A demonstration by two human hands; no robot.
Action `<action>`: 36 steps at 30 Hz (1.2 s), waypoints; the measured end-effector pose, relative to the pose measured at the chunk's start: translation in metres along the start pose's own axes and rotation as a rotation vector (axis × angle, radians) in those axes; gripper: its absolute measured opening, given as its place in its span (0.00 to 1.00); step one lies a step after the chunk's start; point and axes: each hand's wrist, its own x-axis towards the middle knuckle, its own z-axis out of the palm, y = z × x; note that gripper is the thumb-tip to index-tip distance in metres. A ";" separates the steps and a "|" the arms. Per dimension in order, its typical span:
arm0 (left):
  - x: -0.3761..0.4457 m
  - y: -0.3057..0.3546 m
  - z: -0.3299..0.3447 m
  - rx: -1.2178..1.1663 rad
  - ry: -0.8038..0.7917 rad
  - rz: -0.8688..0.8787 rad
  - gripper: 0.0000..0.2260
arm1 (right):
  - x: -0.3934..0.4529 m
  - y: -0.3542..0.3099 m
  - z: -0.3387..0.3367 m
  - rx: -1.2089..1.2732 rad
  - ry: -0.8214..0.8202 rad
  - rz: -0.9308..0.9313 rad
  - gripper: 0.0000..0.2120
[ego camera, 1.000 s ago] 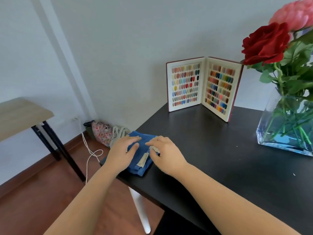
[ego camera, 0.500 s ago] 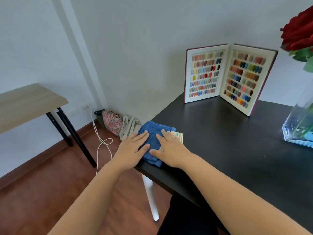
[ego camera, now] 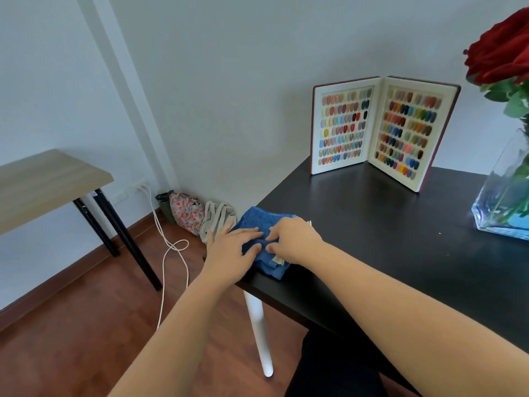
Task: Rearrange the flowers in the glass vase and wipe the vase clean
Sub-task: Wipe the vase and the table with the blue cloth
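A folded blue cloth [ego camera: 259, 222] lies on the near left corner of the black table [ego camera: 372, 239]. My left hand [ego camera: 229, 252] rests flat on the cloth's left side, fingers stretched out over it. To its right, my right hand [ego camera: 296, 239] has its fingers curled and pinches a fold of the cloth against the thumb. A small tag shows under this hand. The glass vase [ego camera: 498, 204], with water and green stems, stands at the far right, cut off by the frame edge. A red rose [ego camera: 501, 50] rises above it. Both hands are far from the vase.
An open swatch book [ego camera: 380, 130] of coloured nail tips stands at the back of the table against the wall. A wooden side table [ego camera: 43, 184] is on the left. Bags [ego camera: 186, 210] and a white cable [ego camera: 171, 247] lie on the floor.
The view has swung left, so most of the vase and flowers left the frame. My hands stayed on the cloth; my right fingers went from flat to curled on a fold.
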 end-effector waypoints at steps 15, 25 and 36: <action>0.023 0.125 -0.004 0.045 0.338 0.487 0.10 | -0.113 0.085 -0.057 0.085 0.605 -0.013 0.17; 0.035 0.279 0.034 -0.225 0.313 0.856 0.10 | -0.211 0.167 -0.114 -0.054 0.768 0.276 0.16; 0.128 0.362 0.070 -1.093 -0.328 0.278 0.18 | -0.260 0.269 -0.167 -0.584 1.214 0.206 0.18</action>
